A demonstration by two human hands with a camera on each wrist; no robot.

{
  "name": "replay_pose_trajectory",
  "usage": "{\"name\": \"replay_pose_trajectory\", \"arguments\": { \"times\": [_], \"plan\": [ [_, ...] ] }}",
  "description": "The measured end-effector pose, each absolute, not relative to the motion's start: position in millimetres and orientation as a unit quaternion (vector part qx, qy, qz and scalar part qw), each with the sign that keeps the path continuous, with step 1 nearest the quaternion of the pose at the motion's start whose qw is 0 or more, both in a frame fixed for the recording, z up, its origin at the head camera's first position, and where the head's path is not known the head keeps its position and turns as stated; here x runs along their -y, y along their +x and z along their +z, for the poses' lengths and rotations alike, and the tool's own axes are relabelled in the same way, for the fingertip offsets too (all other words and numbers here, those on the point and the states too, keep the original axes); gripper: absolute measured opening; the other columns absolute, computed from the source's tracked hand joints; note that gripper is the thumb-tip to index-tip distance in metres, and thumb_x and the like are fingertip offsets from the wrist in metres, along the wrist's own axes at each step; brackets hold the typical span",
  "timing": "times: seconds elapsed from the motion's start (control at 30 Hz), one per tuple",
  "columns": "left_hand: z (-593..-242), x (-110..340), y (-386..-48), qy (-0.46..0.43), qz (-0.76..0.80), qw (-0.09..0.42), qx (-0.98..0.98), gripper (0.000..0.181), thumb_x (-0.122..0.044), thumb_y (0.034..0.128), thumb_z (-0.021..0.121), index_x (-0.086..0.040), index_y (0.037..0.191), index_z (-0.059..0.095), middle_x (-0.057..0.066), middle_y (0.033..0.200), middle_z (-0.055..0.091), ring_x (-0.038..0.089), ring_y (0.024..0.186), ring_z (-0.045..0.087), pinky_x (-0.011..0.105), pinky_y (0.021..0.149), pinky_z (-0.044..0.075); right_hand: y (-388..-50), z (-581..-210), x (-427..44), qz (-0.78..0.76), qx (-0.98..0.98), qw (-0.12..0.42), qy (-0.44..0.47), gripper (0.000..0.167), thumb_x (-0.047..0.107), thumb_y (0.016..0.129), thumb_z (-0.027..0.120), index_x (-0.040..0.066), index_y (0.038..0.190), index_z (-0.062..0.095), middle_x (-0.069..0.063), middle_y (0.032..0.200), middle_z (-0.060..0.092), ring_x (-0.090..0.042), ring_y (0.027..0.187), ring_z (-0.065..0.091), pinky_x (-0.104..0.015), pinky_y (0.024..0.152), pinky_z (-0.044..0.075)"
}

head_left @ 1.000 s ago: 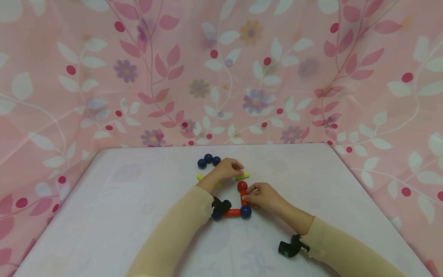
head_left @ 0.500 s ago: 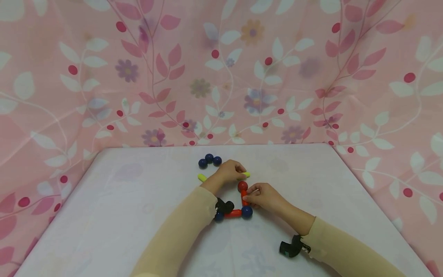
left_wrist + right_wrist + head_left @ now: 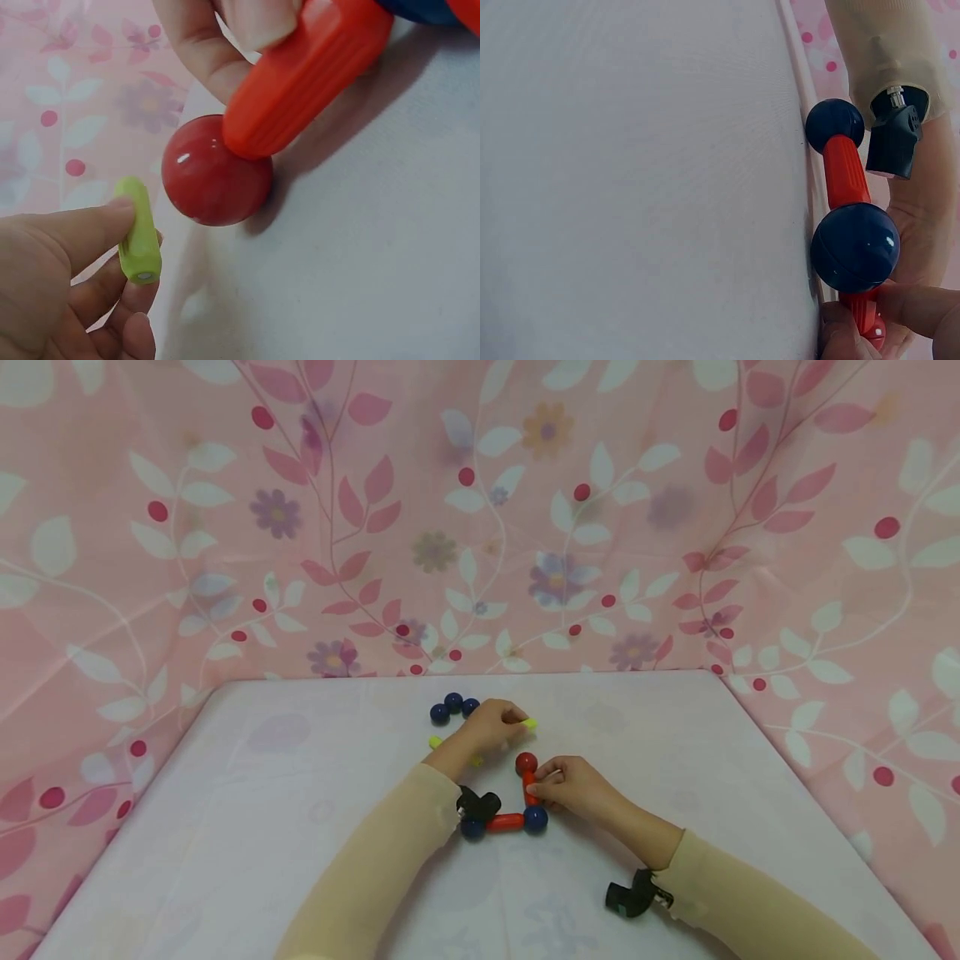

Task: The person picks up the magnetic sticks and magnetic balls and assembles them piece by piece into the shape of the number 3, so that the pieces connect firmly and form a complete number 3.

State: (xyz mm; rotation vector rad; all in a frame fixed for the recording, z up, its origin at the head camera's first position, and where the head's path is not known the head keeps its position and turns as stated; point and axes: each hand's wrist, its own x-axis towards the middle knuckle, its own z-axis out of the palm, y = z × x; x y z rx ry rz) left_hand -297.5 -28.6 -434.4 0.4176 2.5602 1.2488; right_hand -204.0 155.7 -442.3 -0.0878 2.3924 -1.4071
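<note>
My left hand (image 3: pixel 491 725) pinches a yellow-green magnetic rod (image 3: pixel 140 240) between thumb and fingers, lifted above the table. A pale metal tip shows at the rod's lower end. Below it on the table lies an L-shaped chain. It runs from a red ball (image 3: pixel 527 763) through a red rod (image 3: pixel 307 75) to a blue ball (image 3: pixel 855 247), then along a second red rod (image 3: pixel 505 822) to another blue ball (image 3: pixel 834 126). My right hand (image 3: pixel 581 787) pinches the first red rod. The held yellow-green rod is apart from the red ball.
Three blue balls (image 3: pixel 453 702) sit together behind my left hand. Yellow-green pieces (image 3: pixel 436 742) lie beside and partly beneath my left wrist. The white-covered table (image 3: pixel 225 827) ends at a pink floral cloth (image 3: pixel 480 527). A black wrist camera (image 3: pixel 478 804) partly overlaps the left blue ball.
My left hand has taken hold of the yellow-green rod, which lay on the table behind the red ball, and lifted it. My right hand stays on the red rod.
</note>
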Motion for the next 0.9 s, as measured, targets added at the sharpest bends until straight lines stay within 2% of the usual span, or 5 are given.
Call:
{"name": "replay_pose_trajectory", "arguments": {
  "times": [0.17, 0.4, 0.73, 0.9],
  "plan": [
    [-436.1, 31.5, -299.1, 0.139, 0.445, 0.116, -0.877, 0.026, -0.027, 0.0965, 0.069, -0.012, 0.119, 0.07, 0.002, 0.11, 0.069, 0.017, 0.1, 0.063, 0.032, 0.086, 0.052, -203.1, -441.6, -155.8, -0.495, -0.849, 0.183, -0.031, 0.027, 0.015, 0.089, 0.077, -0.003, 0.104, 0.063, -0.007, 0.079, 0.072, -0.016, 0.068, 0.065, -0.031, 0.066, 0.057],
    [-437.0, 30.8, -296.8, 0.127, 0.485, 0.138, -0.854, 0.032, -0.022, 0.0969, 0.068, -0.007, 0.125, 0.064, 0.009, 0.108, 0.07, 0.017, 0.085, 0.067, 0.028, 0.074, 0.056, -202.4, -439.1, -154.4, -0.486, -0.854, 0.184, -0.024, 0.025, 0.015, 0.089, 0.077, -0.001, 0.104, 0.064, -0.006, 0.079, 0.072, -0.017, 0.068, 0.064, -0.031, 0.066, 0.057],
    [-436.9, 30.2, -291.8, 0.1, 0.494, 0.152, -0.85, 0.033, -0.023, 0.0978, 0.067, -0.005, 0.125, 0.062, 0.009, 0.102, 0.069, 0.017, 0.081, 0.067, 0.028, 0.075, 0.055, -201.6, -438.1, -154.7, -0.487, -0.853, 0.184, -0.036, 0.027, 0.015, 0.09, 0.076, -0.003, 0.105, 0.063, -0.008, 0.081, 0.073, -0.017, 0.07, 0.065, -0.032, 0.067, 0.057],
    [-439.3, 30.7, -291.3, 0.097, 0.478, 0.154, -0.859, 0.032, -0.026, 0.0966, 0.068, -0.006, 0.121, 0.063, 0.006, 0.094, 0.069, 0.015, 0.076, 0.064, 0.025, 0.069, 0.051, -201.1, -437.1, -154.4, -0.487, -0.853, 0.184, -0.033, 0.028, 0.016, 0.089, 0.077, -0.003, 0.105, 0.063, -0.008, 0.082, 0.073, -0.017, 0.07, 0.065, -0.033, 0.067, 0.057]
  ]
}}
